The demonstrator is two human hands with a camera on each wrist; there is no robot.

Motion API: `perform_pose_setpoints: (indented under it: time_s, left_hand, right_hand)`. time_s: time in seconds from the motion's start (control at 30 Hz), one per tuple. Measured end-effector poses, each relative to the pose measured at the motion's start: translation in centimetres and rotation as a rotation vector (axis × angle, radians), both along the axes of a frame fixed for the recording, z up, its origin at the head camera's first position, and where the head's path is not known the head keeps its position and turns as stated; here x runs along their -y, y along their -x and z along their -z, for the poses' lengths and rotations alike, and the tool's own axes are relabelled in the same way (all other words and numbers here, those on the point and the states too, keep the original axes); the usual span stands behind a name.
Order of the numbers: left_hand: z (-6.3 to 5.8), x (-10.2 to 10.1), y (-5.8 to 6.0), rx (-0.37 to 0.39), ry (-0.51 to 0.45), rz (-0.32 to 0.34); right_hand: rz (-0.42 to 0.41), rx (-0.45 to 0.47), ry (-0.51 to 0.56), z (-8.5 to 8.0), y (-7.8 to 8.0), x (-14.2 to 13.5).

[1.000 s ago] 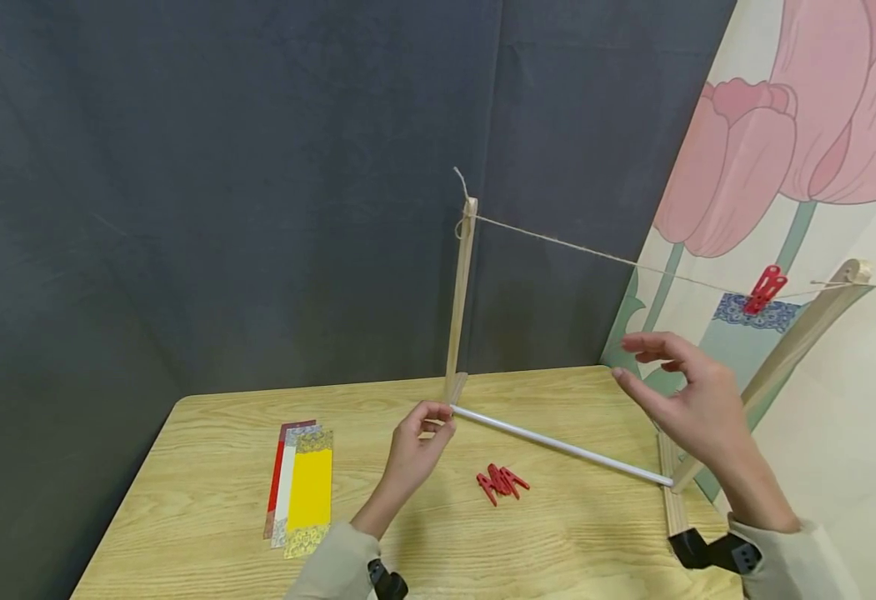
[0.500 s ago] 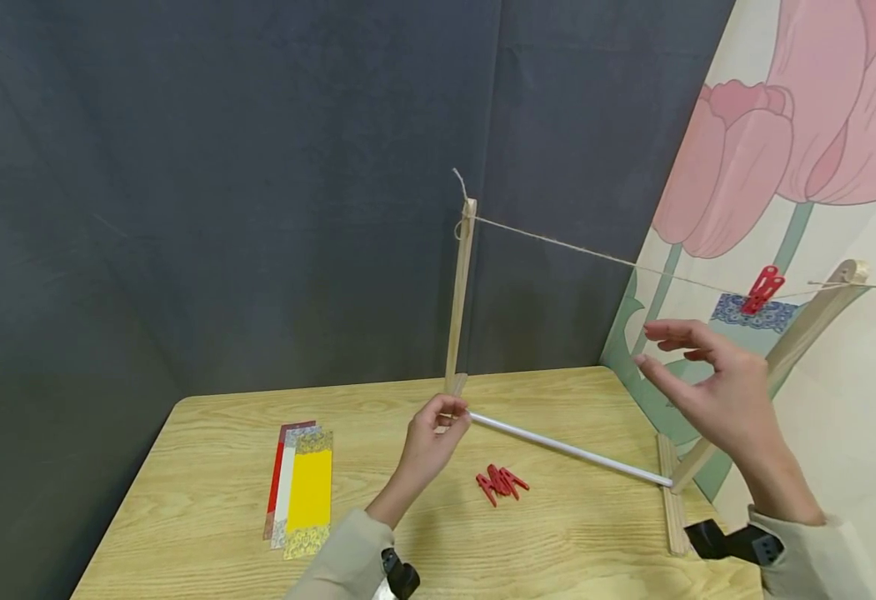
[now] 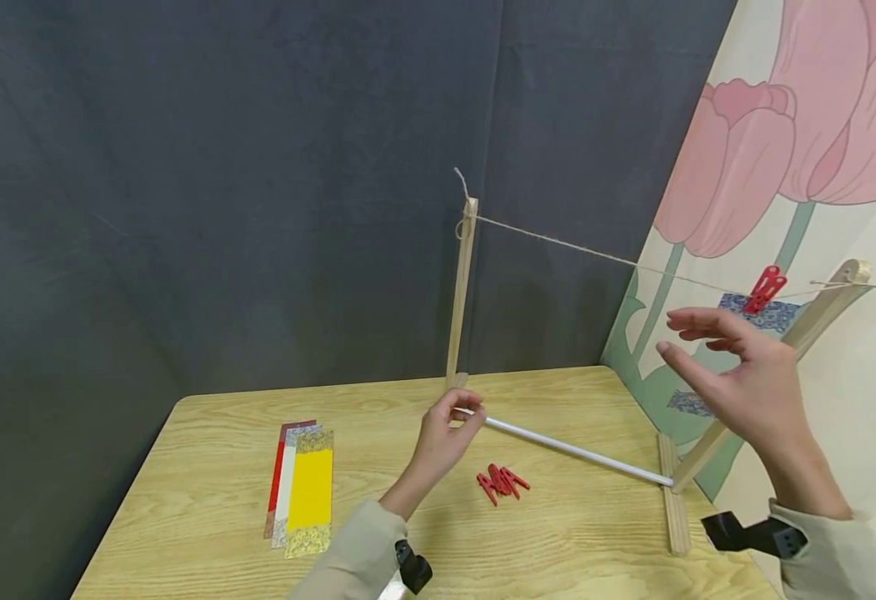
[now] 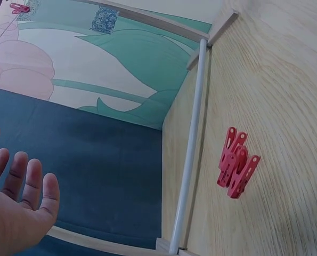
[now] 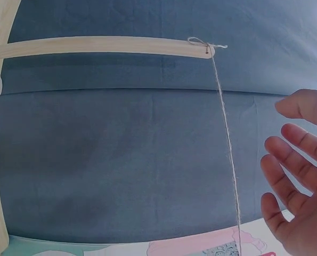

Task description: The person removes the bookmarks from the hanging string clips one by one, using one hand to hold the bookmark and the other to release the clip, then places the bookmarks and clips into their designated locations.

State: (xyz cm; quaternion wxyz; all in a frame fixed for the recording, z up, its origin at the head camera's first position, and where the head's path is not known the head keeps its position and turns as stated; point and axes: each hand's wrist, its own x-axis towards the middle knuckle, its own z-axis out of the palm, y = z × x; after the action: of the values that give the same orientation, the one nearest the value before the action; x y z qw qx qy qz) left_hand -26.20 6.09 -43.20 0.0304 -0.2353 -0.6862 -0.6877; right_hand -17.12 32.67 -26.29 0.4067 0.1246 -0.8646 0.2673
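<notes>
My left hand (image 3: 438, 440) hovers over the table in front of the white rod's far end, its fingers loosely bent and nothing held. The left wrist view shows that hand (image 4: 17, 213) apart from the rod (image 4: 190, 154). My right hand (image 3: 760, 392) is raised beneath the string (image 3: 558, 242), thumb and fingers spread, holding nothing. Behind it hangs a strip with blue patterned ends (image 3: 778, 317), partly hidden by the hand. A red clothespin (image 3: 766, 290) clips this strip to the string. Several more red clothespins (image 3: 503, 483) lie in a small pile on the table.
Yellow (image 3: 310, 487), white and red strips with patterned ends overlap on the table's left side. Wooden posts stand at the far (image 3: 463, 292) and right (image 3: 820, 321) ends of the rod, carrying the string. A dark curtain (image 3: 257, 208) and a tulip-print wall (image 3: 753, 167) border the table.
My left hand has drifted right along the rod. My right hand has moved right and slightly up, now covering more of the hanging strip. Both hands stay empty.
</notes>
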Motion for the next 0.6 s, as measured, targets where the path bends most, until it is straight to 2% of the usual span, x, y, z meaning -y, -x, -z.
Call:
perform_pose_setpoints:
  time_s: [0.1, 0.23, 0.4, 0.6]
  left_hand:
    - [1.0, -0.6, 0.7, -0.01, 0.01, 0.004]
    - [1.4, -1.3, 0.9, -0.048, 0.001, 0.008]
    - [1.2, -1.8, 0.9, -0.049, -0.019, 0.032]
    - [0.2, -2.5, 0.5, -0.044, -0.017, 0.051]
  right_hand:
    - [0.002, -0.003, 0.002, -0.2, 0.0, -0.2]
    - [0.013, -0.003, -0.003, -0.5, 0.0, -0.6]
    - [0.013, -0.014, 0.009, -1.0, 0.0, -1.2]
    - [0.047, -0.007, 0.024, -1.6, 0.0, -1.8]
